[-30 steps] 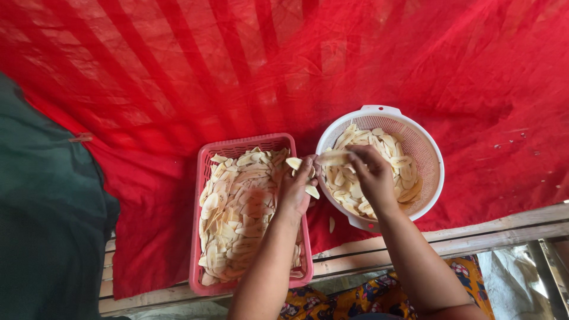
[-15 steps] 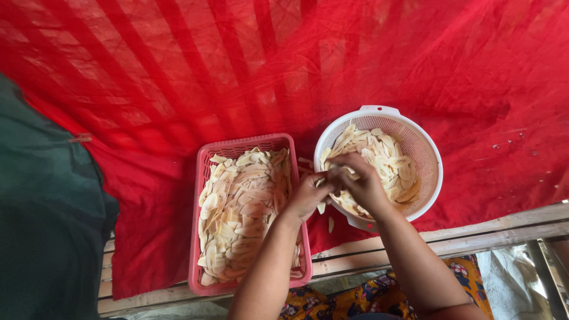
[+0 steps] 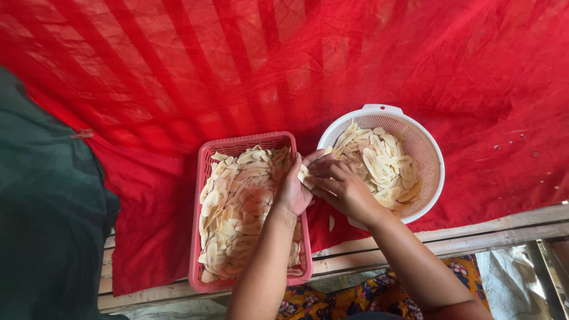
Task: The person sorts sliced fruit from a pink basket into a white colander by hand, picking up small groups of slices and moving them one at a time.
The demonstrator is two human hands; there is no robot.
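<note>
A red mesh cloth (image 3: 367, 53), crossed by darker red stripes, is spread over the whole tabletop, whose wooden plank edge (image 3: 474, 234) is seen along the near side. A dark green fabric (image 3: 41, 207) covers the left part of the view. On the cloth, a rectangular pink plastic basket (image 3: 204, 178) is filled with pale, thin banana slices (image 3: 237, 207) laid in overlapping layers. Just to its right, nearly touching, a round white plastic colander (image 3: 430, 154) is about half filled with loose slices of the same kind. One stray slice (image 3: 331, 223) lies on the cloth between the two containers. Open cloth is left beyond both containers and to the right of the colander.

The left hand (image 3: 293, 189) is held over the basket's right rim, fingers curled around a few slices. The right hand (image 3: 344, 189) is placed at the colander's left rim, fingers bent and pinched on slices against the left hand. Both forearms reach in from the near edge.
</note>
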